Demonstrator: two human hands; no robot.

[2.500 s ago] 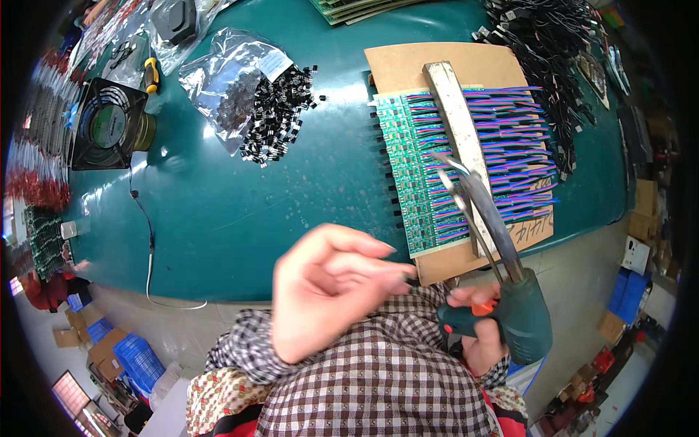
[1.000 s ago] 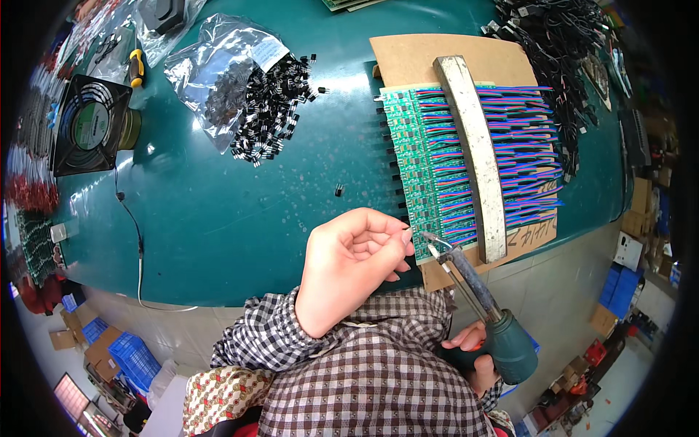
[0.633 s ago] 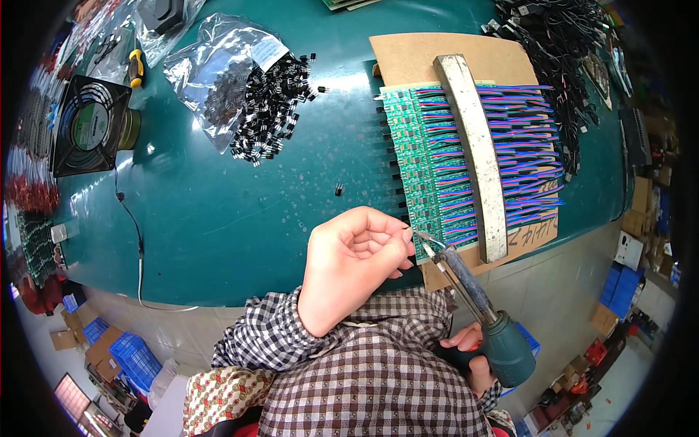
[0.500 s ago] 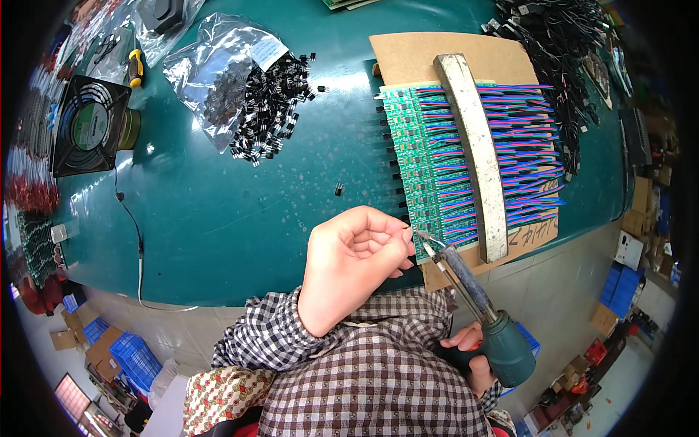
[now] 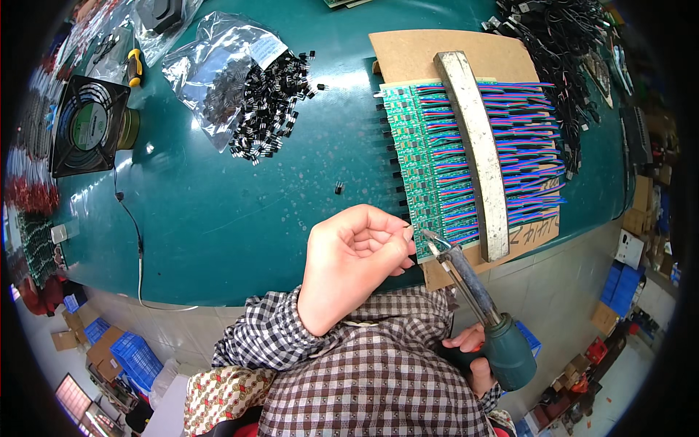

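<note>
My left hand point(image 5: 353, 258) is closed in a pinch at the lower left edge of a green circuit board panel point(image 5: 409, 164). A bit of a small black component shows at its fingertips; the rest is hidden. Loosely wrapped round the green handle of a soldering iron point(image 5: 508, 357) is my right hand point(image 5: 470, 351), partly hidden behind it. The iron's tip is at the panel's lower left corner, close to my left fingertips. Black components stick out in a row along the panel's left edge. Red, blue and black wires point(image 5: 528, 149) run from its right side.
A heavy metal bar point(image 5: 475, 156) lies across the wires, over a brown board point(image 5: 451, 49). Loose black three-legged components point(image 5: 271, 109) spill from a clear bag point(image 5: 207, 76); a single one point(image 5: 339, 188) lies apart. A fan point(image 5: 89, 125), screwdriver point(image 5: 135, 68) and black cables point(image 5: 561, 65) surround these.
The soldering iron has shifted slightly right and down, its tip still at the panel's corner. My left hand has hardly moved.
</note>
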